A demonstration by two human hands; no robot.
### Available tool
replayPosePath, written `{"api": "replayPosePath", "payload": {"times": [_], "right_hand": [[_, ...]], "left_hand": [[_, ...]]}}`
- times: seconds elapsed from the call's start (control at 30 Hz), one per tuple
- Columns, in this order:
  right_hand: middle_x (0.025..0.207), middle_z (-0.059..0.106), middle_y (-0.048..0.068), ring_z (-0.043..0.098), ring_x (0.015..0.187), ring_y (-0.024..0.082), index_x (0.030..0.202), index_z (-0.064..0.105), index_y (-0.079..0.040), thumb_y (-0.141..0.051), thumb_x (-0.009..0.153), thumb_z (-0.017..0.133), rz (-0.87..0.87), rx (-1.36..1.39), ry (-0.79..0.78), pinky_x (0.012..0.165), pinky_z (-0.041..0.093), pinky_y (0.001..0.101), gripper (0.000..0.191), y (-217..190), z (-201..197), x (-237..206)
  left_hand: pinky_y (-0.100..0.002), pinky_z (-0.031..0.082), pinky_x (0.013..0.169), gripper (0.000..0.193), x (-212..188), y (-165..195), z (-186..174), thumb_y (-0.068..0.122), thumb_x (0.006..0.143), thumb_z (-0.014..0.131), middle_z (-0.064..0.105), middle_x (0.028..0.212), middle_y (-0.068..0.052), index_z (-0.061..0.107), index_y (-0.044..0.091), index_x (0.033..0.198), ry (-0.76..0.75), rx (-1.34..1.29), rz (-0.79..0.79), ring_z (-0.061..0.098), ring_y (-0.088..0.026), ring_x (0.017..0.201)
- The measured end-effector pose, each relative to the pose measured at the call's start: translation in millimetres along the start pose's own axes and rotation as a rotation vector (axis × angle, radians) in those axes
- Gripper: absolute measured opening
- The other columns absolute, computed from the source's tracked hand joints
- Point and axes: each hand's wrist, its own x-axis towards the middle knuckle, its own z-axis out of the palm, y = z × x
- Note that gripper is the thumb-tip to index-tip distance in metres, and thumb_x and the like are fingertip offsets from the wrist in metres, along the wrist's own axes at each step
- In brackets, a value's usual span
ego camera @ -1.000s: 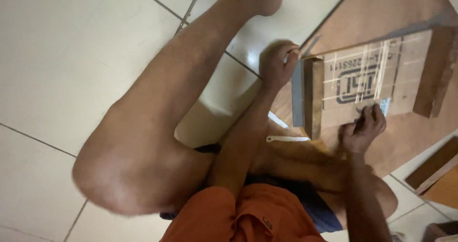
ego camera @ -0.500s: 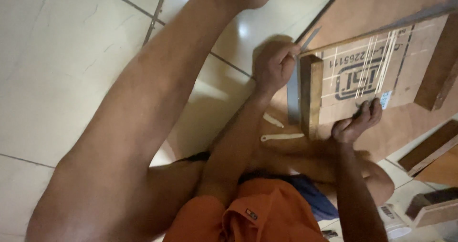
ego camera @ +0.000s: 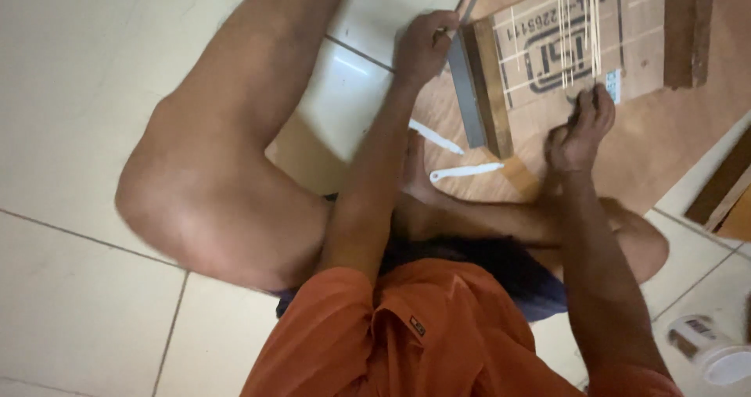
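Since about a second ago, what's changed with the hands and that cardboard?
The right hand has slid off the thin sticks toward the cardboard sheet's near edge, fingers now curled and pressing. The left hand still grips the tool at the wooden block. The two white strips lie as before.

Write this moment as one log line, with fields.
left hand: grips thin metal blade | right hand: on cardboard sheet | wooden block: between hands
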Motion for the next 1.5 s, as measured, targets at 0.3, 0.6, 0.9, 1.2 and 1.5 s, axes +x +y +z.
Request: {"api": "replayPosePath", "payload": {"times": [0.3, 0.6, 0.9, 1.2, 1.5], "right_hand": [[0.155, 0.052, 0.028, 0.05, 0.145, 0.043, 0.156, 0.047, 0.0, -0.004, 0.103, 0.055, 0.478, 0.257, 0.151, 0.124, 0.041, 0.0494, 0.053, -35, 0, -51], [0.132, 0.068, 0.021, 0.062, 0.121, 0.037, 0.137, 0.066, -0.001, -0.003, 0.1, 0.062, 0.527, 0.426, 0.242, 0.106, 0.048, 0.0458, 0.038, -73, 27, -92], [0.113, 0.07, 0.008, 0.059, 0.108, 0.031, 0.104, 0.079, -0.008, -0.001, 0.081, 0.063, 0.339, 0.198, 0.112, 0.097, 0.048, 0.0407, 0.028, -107, 43, -105], [0.119, 0.058, 0.013, 0.052, 0.114, 0.037, 0.126, 0.071, -0.012, -0.002, 0.085, 0.064, 0.423, 0.171, -0.005, 0.092, 0.045, 0.051, 0.043, -110, 44, -99], [0.115, 0.059, 0.015, 0.054, 0.112, 0.037, 0.112, 0.074, -0.01, -0.01, 0.097, 0.059, 0.432, 0.08, -0.018, 0.089, 0.046, 0.0509, 0.021, -105, 63, -83]], "left_hand": [[-0.045, 0.047, 0.108, 0.057, -19, 43, -9, 0.0, 0.077, 0.066, 0.072, 0.129, -0.016, 0.064, 0.006, 0.134, -0.23, 0.275, 0.201, 0.063, -0.04, 0.119], [-0.033, 0.055, 0.108, 0.06, -14, 23, -5, -0.005, 0.089, 0.055, 0.065, 0.139, -0.019, 0.044, -0.003, 0.148, -0.438, -0.115, -0.109, 0.065, -0.027, 0.128], [-0.034, 0.058, 0.097, 0.066, -18, 20, -16, -0.008, 0.087, 0.064, 0.064, 0.13, -0.015, 0.043, -0.005, 0.149, -0.494, 0.226, -0.184, 0.063, -0.024, 0.116], [-0.035, 0.058, 0.097, 0.077, -15, 25, -13, -0.007, 0.087, 0.068, 0.059, 0.137, -0.018, 0.031, -0.004, 0.154, -0.516, 0.001, -0.362, 0.061, -0.026, 0.121], [-0.037, 0.057, 0.097, 0.079, -17, 39, -10, -0.006, 0.083, 0.065, 0.056, 0.142, -0.023, 0.029, -0.006, 0.154, -0.538, -0.053, -0.388, 0.06, -0.03, 0.123]]}}
